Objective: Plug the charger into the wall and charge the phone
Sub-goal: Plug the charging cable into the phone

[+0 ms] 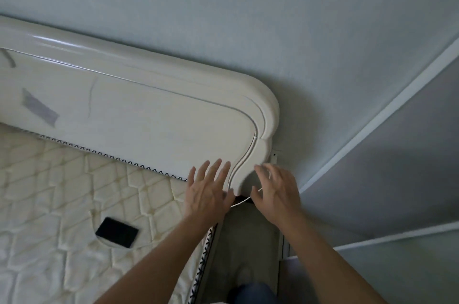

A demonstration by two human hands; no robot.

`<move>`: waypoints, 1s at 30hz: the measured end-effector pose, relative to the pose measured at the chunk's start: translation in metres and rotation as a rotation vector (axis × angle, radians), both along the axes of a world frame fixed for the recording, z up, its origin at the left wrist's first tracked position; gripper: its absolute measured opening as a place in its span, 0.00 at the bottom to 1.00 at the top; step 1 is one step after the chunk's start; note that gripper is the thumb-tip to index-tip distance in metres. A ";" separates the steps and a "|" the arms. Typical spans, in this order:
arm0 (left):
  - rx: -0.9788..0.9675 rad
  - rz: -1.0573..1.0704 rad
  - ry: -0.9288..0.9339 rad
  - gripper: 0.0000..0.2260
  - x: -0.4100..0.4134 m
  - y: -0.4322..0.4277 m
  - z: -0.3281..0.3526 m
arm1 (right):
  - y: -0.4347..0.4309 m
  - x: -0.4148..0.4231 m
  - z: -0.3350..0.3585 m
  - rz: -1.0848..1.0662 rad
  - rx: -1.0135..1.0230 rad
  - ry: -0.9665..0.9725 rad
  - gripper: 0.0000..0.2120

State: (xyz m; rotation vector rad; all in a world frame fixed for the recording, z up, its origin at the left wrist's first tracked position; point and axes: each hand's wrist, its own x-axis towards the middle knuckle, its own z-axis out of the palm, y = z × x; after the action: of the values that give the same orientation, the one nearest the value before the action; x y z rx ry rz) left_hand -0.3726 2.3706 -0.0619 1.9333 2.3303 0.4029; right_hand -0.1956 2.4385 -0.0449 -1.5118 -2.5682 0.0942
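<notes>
- Cream lacquered wooden headboard (149,115) filled the middle of the head view, its rounded corner right against the pale grey-blue wall (298,30).
- Both hands were up at that corner: the left hand (208,192) spread flat, 4 fingers apart, over the headboard's lower curve, gripping nothing.
- The right hand (275,192) hovered just beside the headboard's edge, fingers (260,169) loosely splayed and curled; a thin white charger cable (242,202) ran out from under its palm toward the left hand. Whether the cable was pinched or only draped I could not tell.
- A sliver of white wall plate (274,158) peeked out behind the headboard corner; its socket openings were hidden.
- No charger brick showed anywhere.
- The flat black rectangular phone (116,232) lay well apart from the hands, face down or dark, on the quilted cream mattress (49,192). No cable reached it.
- My read: plugging in was the step in hand, and charging was not yet begun.
- Risks: working blind in that narrow gap, the plug could miss the socket; the slack cable could slip down behind the bed; a tug could drag it short of the phone.
</notes>
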 end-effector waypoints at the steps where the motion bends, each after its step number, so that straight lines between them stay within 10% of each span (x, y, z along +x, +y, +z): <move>1: -0.001 0.036 -0.006 0.30 -0.005 -0.007 0.001 | -0.002 -0.008 0.001 0.025 0.006 0.006 0.24; 30: -0.098 1.271 -0.049 0.29 -0.085 -0.260 0.000 | -0.108 -0.267 -0.016 1.076 -0.135 -0.013 0.23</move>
State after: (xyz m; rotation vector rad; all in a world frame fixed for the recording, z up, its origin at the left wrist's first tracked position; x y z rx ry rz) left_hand -0.4573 2.1104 -0.0623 0.1589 3.1114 0.3487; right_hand -0.4630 2.3302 -0.0614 0.0043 -3.0902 0.3735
